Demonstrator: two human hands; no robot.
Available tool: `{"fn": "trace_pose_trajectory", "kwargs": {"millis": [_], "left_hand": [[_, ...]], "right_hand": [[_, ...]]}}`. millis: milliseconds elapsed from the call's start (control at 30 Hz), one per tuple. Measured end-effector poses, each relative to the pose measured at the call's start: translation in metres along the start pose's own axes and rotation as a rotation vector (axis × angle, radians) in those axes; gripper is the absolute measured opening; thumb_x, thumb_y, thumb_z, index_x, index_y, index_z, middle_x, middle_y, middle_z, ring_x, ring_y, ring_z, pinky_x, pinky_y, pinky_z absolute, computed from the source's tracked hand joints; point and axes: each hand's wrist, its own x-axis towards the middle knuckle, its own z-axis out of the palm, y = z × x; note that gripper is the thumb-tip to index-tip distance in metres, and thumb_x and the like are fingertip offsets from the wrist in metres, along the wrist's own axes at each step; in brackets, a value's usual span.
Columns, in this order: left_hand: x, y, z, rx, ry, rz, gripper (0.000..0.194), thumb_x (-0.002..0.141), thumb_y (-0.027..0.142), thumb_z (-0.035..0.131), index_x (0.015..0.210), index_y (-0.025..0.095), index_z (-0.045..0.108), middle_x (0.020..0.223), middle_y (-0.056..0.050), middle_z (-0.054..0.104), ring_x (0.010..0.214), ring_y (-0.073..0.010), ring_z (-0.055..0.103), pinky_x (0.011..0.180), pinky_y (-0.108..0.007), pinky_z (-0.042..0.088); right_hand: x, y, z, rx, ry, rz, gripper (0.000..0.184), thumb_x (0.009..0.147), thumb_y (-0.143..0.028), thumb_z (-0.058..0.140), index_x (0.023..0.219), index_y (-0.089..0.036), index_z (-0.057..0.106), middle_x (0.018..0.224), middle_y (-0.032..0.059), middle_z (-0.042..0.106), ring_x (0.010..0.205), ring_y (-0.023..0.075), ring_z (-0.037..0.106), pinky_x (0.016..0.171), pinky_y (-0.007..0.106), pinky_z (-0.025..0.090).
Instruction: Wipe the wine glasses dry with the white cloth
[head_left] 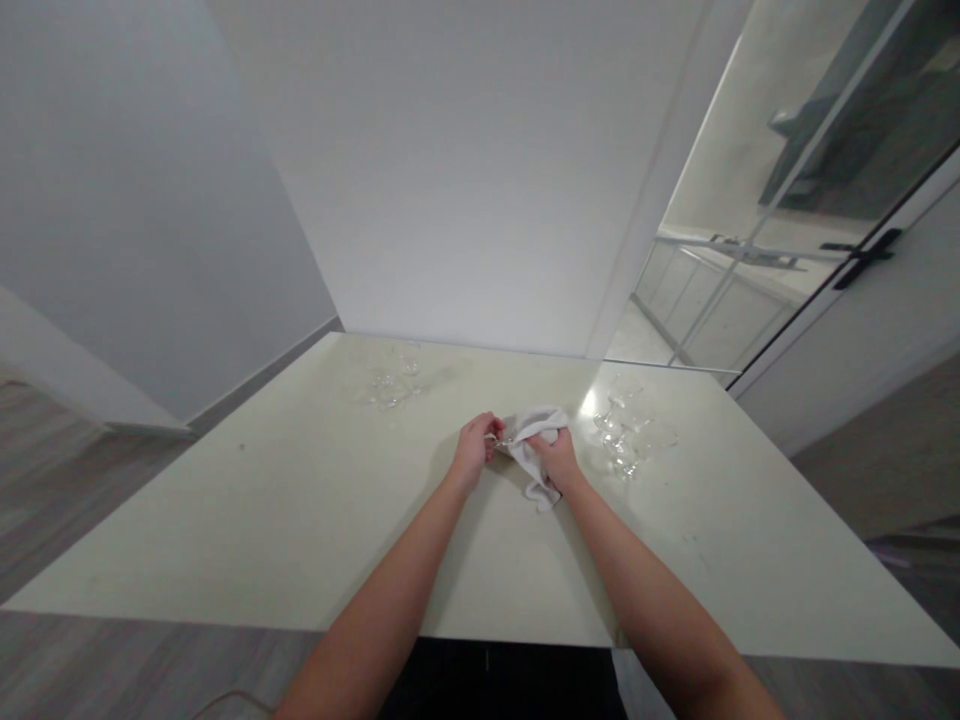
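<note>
Both of my hands are close together over the middle of the table point(300, 530). My left hand point(473, 447) is closed on the thin clear stem of a wine glass point(498, 440). A white cloth point(541, 425) covers the rest of that glass, so its bowl is hidden. My right hand point(558, 460) grips the cloth around the glass, its thumb pressed on top. One end of the cloth hangs down toward the table below the right hand.
Several clear glasses point(622, 440) lie to the right of my hands, beside a bright reflection. More clear glasses point(391, 385) are at the far left. A white wall point(465, 200) rises behind the table, and a glass-paned door point(750, 250) stands at the right.
</note>
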Motion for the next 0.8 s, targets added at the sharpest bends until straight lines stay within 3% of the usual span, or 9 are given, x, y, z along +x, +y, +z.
{"fn": "trace_pose_trajectory", "kwargs": {"millis": [67,133,267,367,433,533,633,700,800], "left_hand": [[0.007,0.000,-0.006,-0.156,-0.012,-0.197,0.046,0.080,0.060,0.043,0.074,0.017,0.058,0.060,0.001,0.050,0.038,-0.0066,0.030,0.038,-0.022,0.019],[0.009,0.003,-0.012,-0.208,-0.003,-0.223,0.049,0.079,0.063,0.044,0.078,0.016,0.057,0.062,0.001,0.050,0.038,-0.0059,0.030,0.039,-0.021,0.018],[-0.001,0.011,-0.017,-0.019,0.107,0.180,0.041,0.080,0.059,0.051,0.089,0.019,0.057,0.074,-0.002,0.055,0.055,-0.0109,0.047,0.047,-0.023,0.034],[-0.013,0.014,-0.013,0.303,0.030,0.540,0.029,0.076,0.047,0.063,0.087,0.020,0.061,0.084,-0.005,0.059,0.072,-0.0150,0.052,0.067,-0.028,0.043],[-0.016,0.014,-0.009,0.428,-0.026,0.597,0.023,0.078,0.043,0.062,0.078,0.020,0.061,0.079,-0.005,0.059,0.072,-0.0153,0.051,0.070,-0.029,0.042],[-0.011,0.010,-0.007,0.375,0.020,0.403,0.030,0.082,0.045,0.054,0.068,0.018,0.058,0.064,-0.001,0.053,0.061,-0.0130,0.047,0.060,-0.026,0.037],[0.000,0.007,-0.011,0.121,0.020,-0.012,0.037,0.080,0.051,0.052,0.068,0.016,0.058,0.057,0.002,0.048,0.047,-0.0088,0.038,0.046,-0.022,0.026],[0.004,0.007,-0.015,-0.043,-0.019,-0.224,0.039,0.076,0.053,0.055,0.071,0.015,0.059,0.058,0.003,0.048,0.040,-0.0054,0.030,0.041,-0.021,0.016],[0.004,0.008,-0.019,-0.195,-0.043,-0.334,0.038,0.072,0.052,0.060,0.074,0.014,0.058,0.060,0.004,0.048,0.037,-0.0021,0.024,0.039,-0.020,0.009]], "right_hand": [[-0.004,-0.002,0.002,-0.058,-0.049,-0.049,0.042,0.053,-0.025,0.082,0.091,-0.019,0.064,0.086,0.0005,0.069,0.082,0.0185,0.061,0.079,0.031,0.048],[-0.007,-0.003,0.006,-0.073,-0.056,-0.048,0.044,0.053,-0.025,0.082,0.092,-0.019,0.064,0.089,0.0007,0.069,0.084,0.0190,0.061,0.081,0.032,0.048],[-0.007,0.001,0.012,0.035,0.051,0.073,0.041,0.062,-0.034,0.077,0.097,-0.020,0.062,0.095,0.0012,0.069,0.087,0.0182,0.062,0.080,0.030,0.049],[-0.004,0.004,0.010,0.106,0.049,0.181,0.035,0.071,-0.043,0.069,0.097,-0.021,0.062,0.090,0.0009,0.069,0.082,0.0175,0.063,0.075,0.029,0.050],[-0.002,0.004,0.006,0.059,0.028,0.166,0.033,0.073,-0.046,0.066,0.094,-0.021,0.064,0.087,0.0013,0.069,0.081,0.0178,0.063,0.073,0.029,0.050],[-0.003,0.001,0.002,-0.138,-0.048,-0.076,0.030,0.071,-0.041,0.069,0.091,-0.020,0.066,0.091,0.0034,0.071,0.087,0.0201,0.064,0.081,0.032,0.050],[-0.007,-0.003,0.002,-0.330,-0.194,-0.369,0.030,0.065,-0.036,0.074,0.089,-0.018,0.068,0.091,0.0061,0.071,0.090,0.0232,0.064,0.089,0.037,0.049],[-0.010,-0.004,0.003,-0.408,-0.221,-0.468,0.034,0.063,-0.036,0.075,0.091,-0.017,0.068,0.091,0.0081,0.072,0.087,0.0239,0.065,0.087,0.038,0.051],[-0.013,-0.002,0.001,-0.466,-0.203,-0.529,0.050,0.062,-0.039,0.076,0.104,-0.015,0.065,0.099,0.0114,0.071,0.091,0.0254,0.065,0.088,0.039,0.052]]}}
